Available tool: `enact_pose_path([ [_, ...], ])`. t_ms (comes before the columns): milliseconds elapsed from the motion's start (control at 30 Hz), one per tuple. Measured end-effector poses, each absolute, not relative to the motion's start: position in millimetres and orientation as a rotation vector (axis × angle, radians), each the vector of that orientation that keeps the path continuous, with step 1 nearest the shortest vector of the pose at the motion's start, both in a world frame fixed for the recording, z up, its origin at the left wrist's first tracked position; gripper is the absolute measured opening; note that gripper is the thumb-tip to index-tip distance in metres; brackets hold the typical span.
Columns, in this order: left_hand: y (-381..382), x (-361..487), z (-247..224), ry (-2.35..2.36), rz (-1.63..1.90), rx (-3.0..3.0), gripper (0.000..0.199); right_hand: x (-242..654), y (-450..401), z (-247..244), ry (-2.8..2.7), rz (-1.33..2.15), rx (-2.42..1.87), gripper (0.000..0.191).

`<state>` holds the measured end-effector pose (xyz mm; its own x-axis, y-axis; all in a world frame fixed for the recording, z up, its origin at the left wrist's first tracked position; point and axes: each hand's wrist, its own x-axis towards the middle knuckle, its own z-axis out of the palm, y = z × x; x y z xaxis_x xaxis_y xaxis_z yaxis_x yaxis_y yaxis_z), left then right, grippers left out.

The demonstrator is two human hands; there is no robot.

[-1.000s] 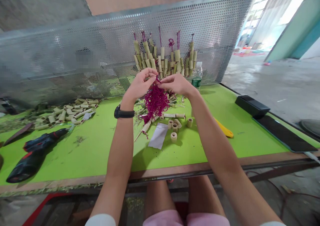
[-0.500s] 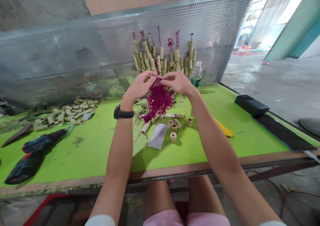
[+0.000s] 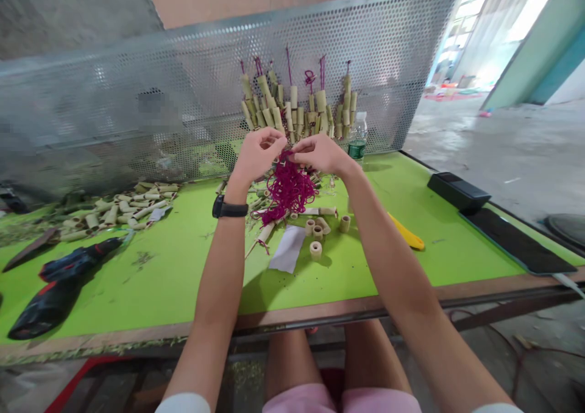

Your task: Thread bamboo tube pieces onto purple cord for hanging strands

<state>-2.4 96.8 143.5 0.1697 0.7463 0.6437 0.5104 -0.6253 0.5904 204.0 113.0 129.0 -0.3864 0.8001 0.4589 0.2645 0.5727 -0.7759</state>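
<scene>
A tangled bunch of magenta cord (image 3: 292, 187) hangs above the middle of the table, below my two hands. My right hand (image 3: 323, 155) pinches the top of the tangle between thumb and fingers. Close beside it, my left hand (image 3: 259, 155) is closed in a pinch at the upper left of the bunch; the strand between its fingertips is too fine to see clearly. Under the cord lie bamboo pieces, partly hidden by it. Several short bamboo rings (image 3: 315, 250) and a white paper slip (image 3: 287, 248) sit nearer the front edge.
Strung bamboo pieces (image 3: 322, 103) lean on a perforated metal panel (image 3: 201, 84) behind a plastic bottle (image 3: 357, 142). Leftward lie a cordless drill (image 3: 59, 279), a knife (image 3: 31, 250) and a bamboo pile (image 3: 119, 209). A yellow-handled tool (image 3: 409, 233) and phone (image 3: 512, 239) lie right.
My fingertips have drawn slightly apart at the top of the cord, with the right hand a little lower. The tangle hangs in nearly the same place.
</scene>
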Motion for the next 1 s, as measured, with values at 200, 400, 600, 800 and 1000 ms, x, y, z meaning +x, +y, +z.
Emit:
enact_pose_path([
  [200, 89.5, -23.7, 156.5, 1.123, 1.672, 1.948, 0.047, 206.1, 111.6, 130.0, -1.919, 0.804, -0.902, 0.01],
  [400, 50.5, -49.5, 169.3, 1.114, 1.945, 1.869, 0.063, 208.2, 109.4, 131.9, -1.915, 0.775, -0.885, 0.009],
  [600, 67.2, -23.3, 163.0, 1.178, 1.314, 2.226, 0.019, 203.5, 106.0, 136.5, -1.845, 0.755, -0.81, 0.019],
  [800, 80.9, -9.2, 150.7, 1.184, 1.099, 2.299, 0.021, 200.5, 103.5, 142.0, -1.81, 0.698, -0.761, 0.027],
  [1000, 85.1, -13.2, 150.4, 1.145, 1.206, 2.255, 0.027, 201.7, 107.2, 140.9, -1.768, 0.679, -0.726, 0.028],
])
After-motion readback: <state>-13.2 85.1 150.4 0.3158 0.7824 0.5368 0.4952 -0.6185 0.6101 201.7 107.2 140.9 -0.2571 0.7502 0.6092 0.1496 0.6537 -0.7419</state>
